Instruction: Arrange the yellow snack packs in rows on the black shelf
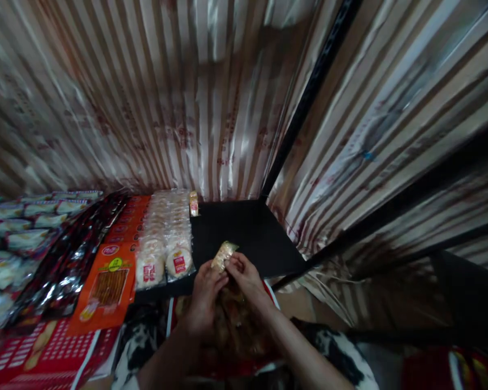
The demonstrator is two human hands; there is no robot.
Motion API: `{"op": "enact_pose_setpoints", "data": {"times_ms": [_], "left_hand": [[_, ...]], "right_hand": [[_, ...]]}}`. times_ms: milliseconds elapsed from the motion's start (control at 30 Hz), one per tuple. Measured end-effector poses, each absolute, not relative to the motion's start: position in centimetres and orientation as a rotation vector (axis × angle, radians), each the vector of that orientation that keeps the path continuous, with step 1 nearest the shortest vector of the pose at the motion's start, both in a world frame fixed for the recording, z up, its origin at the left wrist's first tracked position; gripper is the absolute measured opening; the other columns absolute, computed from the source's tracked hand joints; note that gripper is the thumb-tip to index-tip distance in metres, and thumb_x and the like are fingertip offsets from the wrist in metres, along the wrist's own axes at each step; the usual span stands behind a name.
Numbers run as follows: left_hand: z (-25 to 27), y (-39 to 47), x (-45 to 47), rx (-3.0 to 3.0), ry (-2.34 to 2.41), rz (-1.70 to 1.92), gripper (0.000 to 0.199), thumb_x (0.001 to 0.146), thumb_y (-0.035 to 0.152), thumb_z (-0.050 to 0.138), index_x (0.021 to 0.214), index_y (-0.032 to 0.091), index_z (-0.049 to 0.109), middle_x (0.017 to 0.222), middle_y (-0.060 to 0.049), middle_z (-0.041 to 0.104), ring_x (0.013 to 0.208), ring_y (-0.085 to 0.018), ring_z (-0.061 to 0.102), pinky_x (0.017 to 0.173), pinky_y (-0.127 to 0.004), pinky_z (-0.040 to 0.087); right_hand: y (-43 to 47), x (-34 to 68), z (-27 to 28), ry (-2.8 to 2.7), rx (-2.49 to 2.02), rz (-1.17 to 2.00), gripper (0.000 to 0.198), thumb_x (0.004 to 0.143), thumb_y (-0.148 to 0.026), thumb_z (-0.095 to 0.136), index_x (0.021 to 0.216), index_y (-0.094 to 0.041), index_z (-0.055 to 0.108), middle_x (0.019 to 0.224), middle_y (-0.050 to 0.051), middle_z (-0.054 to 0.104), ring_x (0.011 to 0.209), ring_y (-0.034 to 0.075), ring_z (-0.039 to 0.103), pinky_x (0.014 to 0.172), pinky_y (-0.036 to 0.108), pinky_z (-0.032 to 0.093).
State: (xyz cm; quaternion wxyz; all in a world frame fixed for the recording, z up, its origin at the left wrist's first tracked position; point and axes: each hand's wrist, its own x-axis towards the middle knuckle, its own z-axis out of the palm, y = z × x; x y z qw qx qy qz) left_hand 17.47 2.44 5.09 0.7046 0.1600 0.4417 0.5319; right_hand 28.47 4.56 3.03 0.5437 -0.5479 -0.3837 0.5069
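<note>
A small snack packet (223, 255) in a shiny, pale gold wrapper is between my hands. My left hand (206, 288) grips its lower left side, and the fingers of my right hand (244, 277) pinch its right side. Both hands are over the front edge of a black shelf (248, 227). Below them is a red and white edged box (273, 295) with brownish contents, too dark to make out. One similar packet (193, 205) with a red label stands at the shelf's back, beside the rows of round white crackers (179, 262) in clear wrap.
Orange snack bags (108, 284), dark glossy packets (61, 276) and white packets (28, 241) line the shelf to the left. A black upright post (299, 119) rises at the back corner. Striped plastic sheeting (179, 108) hangs behind. A red printed box (36, 352) is at lower left.
</note>
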Motion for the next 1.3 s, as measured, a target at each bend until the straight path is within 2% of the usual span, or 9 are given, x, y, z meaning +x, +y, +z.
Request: {"op": "enact_pose_setpoints", "data": {"times_ms": [100,233,367,533,667,833,1000,1100,1300], "left_hand": [[5.3,3.6,18.2,0.471,1.112,1.278,0.03,0.071,0.025,0.068,0.097,0.016,0.056,0.098,-0.008,0.066,0.087,-0.016,0.065,0.082,-0.03,0.052],[4.2,4.6,19.0,0.825,1.348,1.408,0.025,0.074,0.018,0.057,0.099,0.018,0.054,0.096,-0.006,0.062,0.087,-0.016,0.062,0.083,-0.031,0.051],[3.4,4.8,19.2,1.221,1.534,1.494,0.028,0.073,0.011,0.049,0.099,0.019,0.055,0.109,-0.009,0.056,0.109,-0.021,0.054,0.099,-0.041,0.043],[3.9,4.4,19.2,1.395,1.615,1.437,0.032,0.075,0.009,0.045,0.106,0.017,0.051,0.126,-0.014,0.048,0.122,-0.024,0.047,0.107,-0.044,0.037],[4.1,4.8,19.2,1.381,1.641,1.415,0.039,0.07,0.005,0.045,0.107,0.015,0.051,0.131,-0.016,0.045,0.128,-0.026,0.042,0.111,-0.043,0.032],[4.1,6.5,19.7,1.244,1.643,1.394,0.045,0.068,0.004,0.045,0.112,0.015,0.052,0.139,-0.016,0.039,0.134,-0.025,0.036,0.116,-0.041,0.024],[4.6,9.0,20.2,1.083,1.583,1.347,0.052,0.063,0.005,0.053,0.114,0.015,0.054,0.151,-0.015,0.027,0.143,-0.028,0.018,0.118,-0.041,0.013],[5.1,10.9,20.2,0.955,1.564,1.376,0.045,0.068,0.01,0.055,0.113,0.018,0.056,0.151,-0.012,0.03,0.142,-0.025,0.021,0.118,-0.039,0.011],[4.8,15.3,19.4,0.746,1.429,1.466,0.036,0.076,0.017,0.054,0.113,0.018,0.055,0.143,-0.012,0.042,0.138,-0.021,0.032,0.116,-0.033,0.02]], "right_hand": [[5.5,28.8,3.5,-0.851,-1.349,1.212,0.044,0.054,-0.049,0.078,0.083,-0.02,0.063,0.076,0.003,0.068,0.072,0.017,0.063,0.066,0.028,0.05],[5.7,28.7,4.7,-0.799,-1.29,1.365,0.049,0.058,-0.05,0.077,0.093,-0.018,0.063,0.075,0.003,0.068,0.071,0.015,0.063,0.061,0.024,0.046],[5.6,28.3,6.0,-0.764,-1.191,1.43,0.043,0.062,-0.048,0.077,0.092,-0.019,0.065,0.09,0.004,0.07,0.083,0.016,0.064,0.072,0.024,0.048],[6.8,28.0,6.4,-0.698,-1.238,1.487,0.044,0.058,-0.048,0.079,0.088,-0.018,0.067,0.086,0.003,0.071,0.084,0.017,0.065,0.072,0.024,0.048],[8.7,27.8,6.1,-0.663,-1.239,1.536,0.041,0.054,-0.04,0.081,0.085,-0.018,0.065,0.082,0.002,0.07,0.078,0.016,0.065,0.072,0.025,0.05],[11.3,27.3,5.4,-0.615,-1.258,1.437,0.035,0.052,-0.027,0.08,0.081,-0.019,0.061,0.074,-0.001,0.068,0.069,0.014,0.065,0.066,0.024,0.05],[14.9,27.2,4.3,-0.721,-1.279,1.312,0.035,0.053,-0.028,0.076,0.083,-0.019,0.061,0.075,-0.001,0.067,0.07,0.014,0.063,0.069,0.027,0.05],[17.4,26.9,3.6,-0.896,-1.306,1.216,0.036,0.055,-0.032,0.074,0.088,-0.02,0.063,0.077,-0.002,0.066,0.073,0.014,0.061,0.072,0.029,0.049],[21.6,24.5,2.6,-0.997,-1.184,1.235,0.041,0.057,-0.033,0.07,0.096,-0.021,0.062,0.071,-0.005,0.061,0.068,0.012,0.057,0.067,0.025,0.047]]}}
